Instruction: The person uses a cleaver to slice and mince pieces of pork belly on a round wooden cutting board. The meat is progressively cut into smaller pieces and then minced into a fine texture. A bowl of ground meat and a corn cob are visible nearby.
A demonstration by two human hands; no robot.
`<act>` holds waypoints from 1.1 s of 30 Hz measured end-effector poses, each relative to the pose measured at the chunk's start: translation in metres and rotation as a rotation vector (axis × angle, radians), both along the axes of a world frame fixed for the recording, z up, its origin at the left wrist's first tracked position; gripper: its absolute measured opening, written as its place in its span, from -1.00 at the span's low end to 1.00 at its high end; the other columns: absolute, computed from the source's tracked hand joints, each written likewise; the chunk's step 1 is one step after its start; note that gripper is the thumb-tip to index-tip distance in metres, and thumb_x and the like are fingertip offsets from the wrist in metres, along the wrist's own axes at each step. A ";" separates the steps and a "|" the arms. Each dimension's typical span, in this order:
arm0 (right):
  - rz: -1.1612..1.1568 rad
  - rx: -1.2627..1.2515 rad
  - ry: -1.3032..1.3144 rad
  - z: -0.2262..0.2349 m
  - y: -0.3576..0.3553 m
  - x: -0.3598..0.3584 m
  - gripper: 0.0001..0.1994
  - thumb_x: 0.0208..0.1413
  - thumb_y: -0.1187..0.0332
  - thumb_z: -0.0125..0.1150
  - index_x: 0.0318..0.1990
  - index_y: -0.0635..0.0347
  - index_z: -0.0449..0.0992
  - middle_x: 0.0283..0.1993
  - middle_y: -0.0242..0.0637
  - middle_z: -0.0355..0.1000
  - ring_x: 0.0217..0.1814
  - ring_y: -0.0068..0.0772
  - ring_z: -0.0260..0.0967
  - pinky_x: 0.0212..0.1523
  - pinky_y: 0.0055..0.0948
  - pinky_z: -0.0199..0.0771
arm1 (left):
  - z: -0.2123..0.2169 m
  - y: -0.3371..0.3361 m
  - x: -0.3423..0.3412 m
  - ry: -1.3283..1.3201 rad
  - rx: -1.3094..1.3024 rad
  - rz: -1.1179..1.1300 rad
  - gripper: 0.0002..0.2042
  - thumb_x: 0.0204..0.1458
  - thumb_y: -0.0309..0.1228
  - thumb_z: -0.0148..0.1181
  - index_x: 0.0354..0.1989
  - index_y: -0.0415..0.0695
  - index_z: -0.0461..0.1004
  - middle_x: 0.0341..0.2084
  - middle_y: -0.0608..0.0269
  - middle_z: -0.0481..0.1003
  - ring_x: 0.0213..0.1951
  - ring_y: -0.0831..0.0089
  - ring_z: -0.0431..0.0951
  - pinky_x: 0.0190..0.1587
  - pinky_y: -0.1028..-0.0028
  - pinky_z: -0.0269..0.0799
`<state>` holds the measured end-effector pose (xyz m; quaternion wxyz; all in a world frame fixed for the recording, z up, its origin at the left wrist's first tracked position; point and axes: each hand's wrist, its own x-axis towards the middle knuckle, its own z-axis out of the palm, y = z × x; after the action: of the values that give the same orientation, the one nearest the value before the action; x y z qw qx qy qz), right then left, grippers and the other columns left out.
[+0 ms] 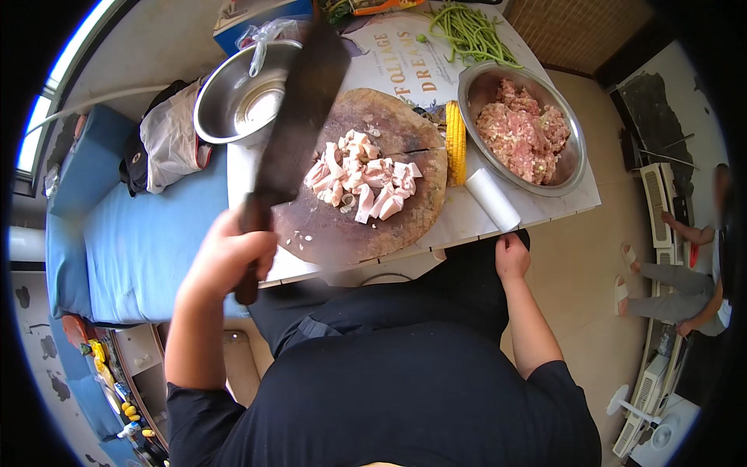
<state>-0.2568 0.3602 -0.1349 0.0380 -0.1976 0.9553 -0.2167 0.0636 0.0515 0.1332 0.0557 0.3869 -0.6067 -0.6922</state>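
Note:
My left hand [232,251] is wrapped round the dark wooden handle of a cleaver [302,113]. Its broad, dark blade is raised above the left side of a round wooden chopping board [412,222], blocking part of the view. Pale pink chunks of meat [362,175] lie in a loose heap on the board, with small scraps around them. Down by the table's front edge, over my dark-clothed leg, my right hand [510,257] is curled closed; nothing shows in it. Close to that hand, a white roll [492,200] that looks like plastic bags lies on the table.
An ear of corn [455,144] separates the board from a metal bowl [577,159] of minced meat [525,128]. Green beans [475,35] lie behind. Another metal bowl [210,117] stands at the left, beside a blue sofa [148,249]. Another person [685,292] is far right.

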 end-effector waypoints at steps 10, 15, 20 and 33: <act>-0.015 0.005 -0.008 0.003 -0.001 0.001 -0.77 0.03 0.17 0.02 -0.31 0.07 0.52 -0.33 -0.14 0.50 -0.26 0.02 0.43 -0.27 -0.13 0.41 | 0.026 0.004 0.003 0.102 -0.022 0.056 -0.88 -0.22 -0.58 0.04 -0.46 -0.24 0.26 -0.76 0.24 0.32 -0.79 0.51 0.29 -0.71 0.54 0.20; -0.007 -0.003 0.016 0.004 -0.010 -0.002 -0.76 0.04 0.17 0.02 -0.31 0.07 0.53 -0.34 -0.13 0.50 -0.26 0.03 0.43 -0.27 -0.12 0.41 | -0.023 -0.001 0.002 -0.121 0.094 -0.032 -0.87 -0.23 -0.54 0.06 -0.48 -0.25 0.26 -0.77 0.23 0.30 -0.81 0.48 0.28 -0.76 0.51 0.20; 0.000 -0.004 0.022 0.002 0.002 0.001 -0.76 0.05 0.17 0.01 -0.31 0.08 0.52 -0.36 -0.11 0.49 -0.29 0.04 0.43 -0.30 -0.12 0.40 | 0.017 0.018 0.008 0.070 0.029 0.070 -0.86 -0.25 -0.56 0.06 -0.49 -0.26 0.26 -0.81 0.25 0.27 -0.83 0.49 0.25 -0.78 0.54 0.18; 0.005 -0.006 0.043 -0.002 0.001 0.001 -0.77 0.03 0.17 0.01 -0.33 0.05 0.52 -0.37 -0.14 0.49 -0.30 0.04 0.43 -0.30 -0.13 0.40 | 0.010 0.023 0.017 0.121 0.066 0.187 -0.84 -0.14 -0.52 0.09 -0.40 -0.23 0.26 -0.75 0.27 0.31 -0.77 0.52 0.27 -0.71 0.54 0.22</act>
<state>-0.2559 0.3608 -0.1366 0.0176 -0.2049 0.9546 -0.2154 0.0804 0.0744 0.1431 0.1437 0.4009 -0.5404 -0.7257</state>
